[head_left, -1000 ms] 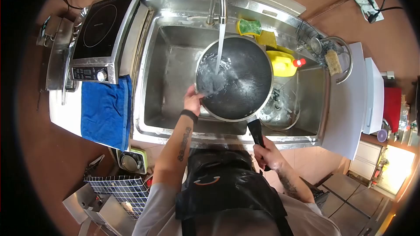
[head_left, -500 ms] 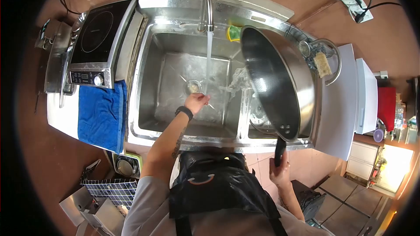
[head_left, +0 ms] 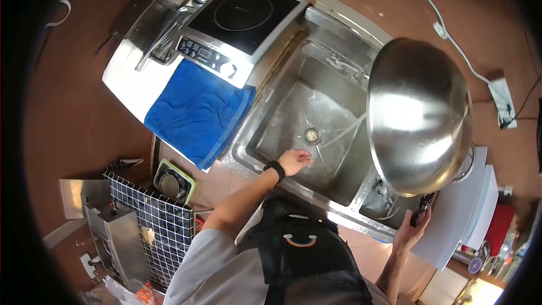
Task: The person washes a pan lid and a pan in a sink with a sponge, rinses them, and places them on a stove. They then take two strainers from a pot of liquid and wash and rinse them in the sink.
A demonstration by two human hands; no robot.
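Note:
My right hand [head_left: 412,231] is wrapped round the black handle [head_left: 423,206] of a large steel wok [head_left: 420,110]. The wok is tipped on its side over the right part of the sink, its shiny underside towards me and its dark inside hidden. My left hand [head_left: 296,162], below a black wristband, hovers over the near part of the large sink basin [head_left: 333,169]. Its fingers are loosely bent, with nothing visible in them. A thin stream of water [head_left: 347,129] crosses towards the drain [head_left: 311,135]; the wok hides the tap.
Left of the sink are an induction cooker [head_left: 243,14] and a folded blue towel [head_left: 197,110]. A smaller basin [head_left: 384,200] lies partly under the wok. Beyond it is a white surface [head_left: 454,220]. A wire-grid rack [head_left: 152,226] stands low at left.
The wok has turned so that its underside replaces its dark inside in view, and it stands higher over the sink. My left hand has drawn back from the water stream. The camera view has rotated.

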